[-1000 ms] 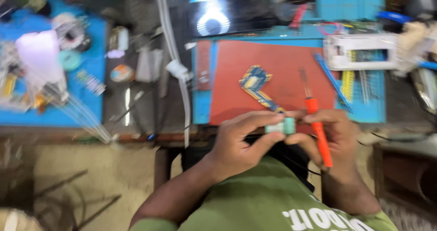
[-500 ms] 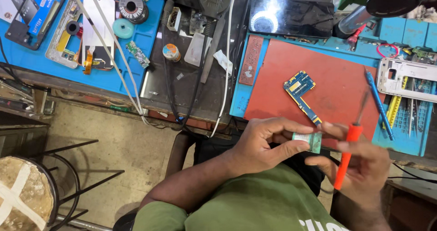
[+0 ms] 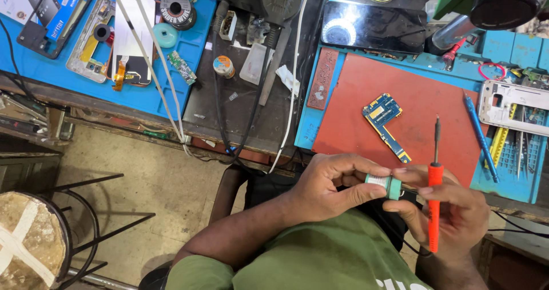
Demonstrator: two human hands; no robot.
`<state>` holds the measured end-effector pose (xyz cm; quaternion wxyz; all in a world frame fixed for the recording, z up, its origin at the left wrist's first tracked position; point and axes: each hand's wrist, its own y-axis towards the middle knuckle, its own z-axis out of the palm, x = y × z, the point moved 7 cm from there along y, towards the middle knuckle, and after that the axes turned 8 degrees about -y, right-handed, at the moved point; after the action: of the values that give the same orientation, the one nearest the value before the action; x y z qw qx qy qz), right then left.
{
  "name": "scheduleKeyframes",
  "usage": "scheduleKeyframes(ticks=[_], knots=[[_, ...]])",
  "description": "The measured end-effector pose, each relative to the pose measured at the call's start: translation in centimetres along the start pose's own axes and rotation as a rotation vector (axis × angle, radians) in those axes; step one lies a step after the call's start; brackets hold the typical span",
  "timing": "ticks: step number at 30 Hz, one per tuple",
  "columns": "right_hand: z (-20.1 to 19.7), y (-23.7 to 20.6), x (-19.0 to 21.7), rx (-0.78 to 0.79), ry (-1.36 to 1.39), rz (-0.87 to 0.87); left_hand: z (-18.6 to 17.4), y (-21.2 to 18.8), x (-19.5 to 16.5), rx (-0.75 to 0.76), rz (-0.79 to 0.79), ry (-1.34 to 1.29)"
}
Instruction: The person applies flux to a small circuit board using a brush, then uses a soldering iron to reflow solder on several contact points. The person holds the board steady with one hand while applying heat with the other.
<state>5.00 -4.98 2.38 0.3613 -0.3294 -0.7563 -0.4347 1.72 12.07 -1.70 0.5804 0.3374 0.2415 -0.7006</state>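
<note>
The left hand [image 3: 329, 184] pinches a small green spool [image 3: 386, 186] between thumb and fingertips, held in the air just off the desk's near edge, over the person's lap. The right hand [image 3: 452, 210] meets it from the other side: its fingertips touch the spool's end, while the same hand is clenched around an orange-handled soldering iron [image 3: 434, 195] that stands nearly upright, tip pointing toward the red mat [image 3: 400, 84]. So both grips are closed, the left on the spool alone, the right on the iron with fingers spared for the spool. The spool looks light and rigid, a smooth little drum that could roll or slip out of a loose pinch; its flat end flanges seem the surest places to take hold, leaving the wound middle free. The iron looks stiff and light, best kept by its orange handle, well clear of the metal tip. On the mat lies a blue circuit board [image 3: 386, 118], well apart from both hands, with a blue pen [image 3: 479, 135] along the mat's right edge and a white phone frame [image 3: 514, 108] toward the desk's far right.
</note>
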Motion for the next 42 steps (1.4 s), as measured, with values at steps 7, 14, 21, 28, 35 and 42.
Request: scheduleKeyframes(ticks=[7,14,21,28,35,42], knots=[[0.3,0.1,-0.3,-0.006,0.018,-0.004,-0.4,0.0,0.1,-0.007,0.0,-0.013],[0.1,0.6,-0.1,-0.044,0.019,-0.007,-0.2,0.3,-0.3,0.046,0.121,0.036],[-1.1,1.6,-0.2,-0.106,-0.003,-0.059,-1.4,0.7,-2.9,0.03,0.086,-0.205],[-2.9,1.3,-2.8,-0.087,-0.1,0.097,-7.6,-1.4,-15.3,-0.43,0.741,0.801],[-3.2,0.9,-4.1,-0.085,-0.094,0.119,-12.7,0.0,-18.6,-0.67,0.713,1.098],[-4.9,1.7,-4.9,-0.113,-0.073,0.053,-14.6,1.9,-17.9,-0.718,0.545,1.308]])
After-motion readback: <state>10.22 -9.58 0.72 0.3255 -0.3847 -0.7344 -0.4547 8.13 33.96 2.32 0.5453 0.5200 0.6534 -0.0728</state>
